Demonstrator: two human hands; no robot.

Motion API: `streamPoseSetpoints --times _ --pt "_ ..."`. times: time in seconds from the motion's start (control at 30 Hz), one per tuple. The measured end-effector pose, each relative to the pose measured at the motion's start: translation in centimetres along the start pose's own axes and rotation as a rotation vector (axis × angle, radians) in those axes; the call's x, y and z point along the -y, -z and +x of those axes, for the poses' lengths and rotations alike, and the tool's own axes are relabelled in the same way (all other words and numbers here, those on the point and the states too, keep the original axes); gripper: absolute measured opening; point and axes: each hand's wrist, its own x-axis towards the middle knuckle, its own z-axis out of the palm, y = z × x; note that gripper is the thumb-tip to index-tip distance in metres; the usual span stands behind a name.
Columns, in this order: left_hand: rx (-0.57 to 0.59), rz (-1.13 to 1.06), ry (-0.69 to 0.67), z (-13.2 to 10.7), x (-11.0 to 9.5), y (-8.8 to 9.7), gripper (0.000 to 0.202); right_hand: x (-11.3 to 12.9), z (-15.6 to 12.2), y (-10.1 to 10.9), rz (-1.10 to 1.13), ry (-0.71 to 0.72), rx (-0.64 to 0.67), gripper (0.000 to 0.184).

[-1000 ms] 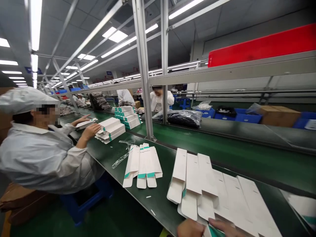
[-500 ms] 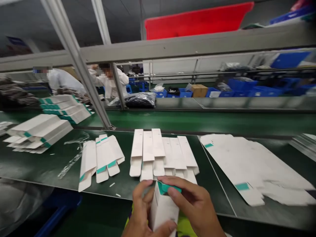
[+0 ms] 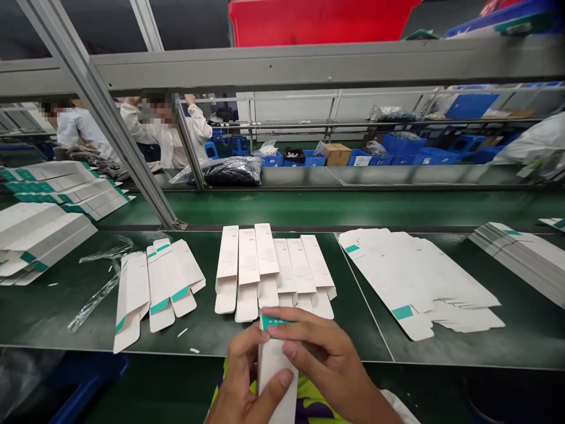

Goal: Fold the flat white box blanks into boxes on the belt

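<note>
A slim white carton (image 3: 270, 360) with a teal end stands upright in front of me at the table's front edge. My left hand (image 3: 242, 374) is wrapped round its side, the thumb lying across the front face. At its top, my right hand (image 3: 331, 359) has its fingers over the teal flap and its thumb on the front, gripping the end. The flap lies down over the top, partly hidden by fingers. Just beyond, a row of white cartons (image 3: 268, 253) lies with open end flaps towards me. More open cartons (image 3: 176, 271) with teal flaps lie to their left.
Fanned flat carton blanks (image 3: 415, 277) lie at right, beside another stack of blanks (image 3: 525, 253). Stacked cartons (image 3: 48, 235) stand at left near clear plastic strips (image 3: 95, 300). A metal post (image 3: 119, 141) rises behind, before a green conveyor (image 3: 309, 206). Two people work beyond.
The carton's teal flap, raised and tilted before, now lies down over the end beneath my right fingers. My view has shifted to the right, and a person beyond has raised arms.
</note>
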Motion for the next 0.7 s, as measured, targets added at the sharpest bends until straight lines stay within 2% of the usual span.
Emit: streamPoseSetpoints --times 0.1,0.13,0.17,0.2,0.27,0.3,0.33,0.37,0.4,0.5,0.6,0.67,0.7 --pt "-0.100 -0.100 0.049 1.1 -1.9 -0.8 0.077 -1.1 -0.7 -2.0 0.278 -0.239 0.024 0.104" --pt "-0.138 -0.107 0.023 1.7 -2.6 -0.9 0.081 -1.5 -0.9 -2.6 0.377 -0.290 0.029 0.119" --pt "-0.167 -0.106 -0.043 2.4 -3.1 -0.9 0.081 -1.9 -1.0 -3.0 0.438 -0.314 0.011 0.120" --pt "-0.187 -0.097 -0.140 3.2 -3.5 -0.8 0.078 -2.2 -0.9 -3.0 0.449 -0.308 -0.043 0.110" --pt "-0.220 -0.027 -0.367 5.2 -3.8 0.2 0.067 -2.8 -0.3 -2.0 0.345 -0.255 -0.274 0.091" --pt "-0.237 0.030 -0.433 6.4 -3.6 0.9 0.065 -3.1 0.4 -1.0 0.263 -0.234 -0.416 0.088" --pt "-0.261 0.107 -0.443 7.6 -3.3 1.7 0.066 -3.3 1.3 0.1 0.176 -0.223 -0.538 0.087" --pt "-0.280 0.182 -0.378 8.9 -2.9 2.6 0.073 -3.6 2.4 1.2 0.093 -0.219 -0.619 0.087" --pt "-0.284 0.205 -0.253 10.1 -2.4 3.4 0.080 -4.0 3.6 2.2 0.022 -0.217 -0.649 0.087" --pt "-0.243 0.172 -0.085 13.1 -0.7 4.7 0.088 -5.3 7.0 4.1 -0.135 -0.211 -0.573 0.088" --pt "-0.236 0.147 -0.054 14.3 0.8 5.0 0.095 -6.2 8.5 6.2 -0.249 -0.169 -0.539 0.087" --pt "-0.254 0.125 -0.061 14.3 1.6 5.5 0.100 -6.5 8.0 9.2 -0.456 -0.147 -0.627 0.087" --pt "-0.269 0.113 -0.064 14.2 2.0 5.9 0.102 -6.7 7.3 11.3 -0.747 -0.175 -0.717 0.088"
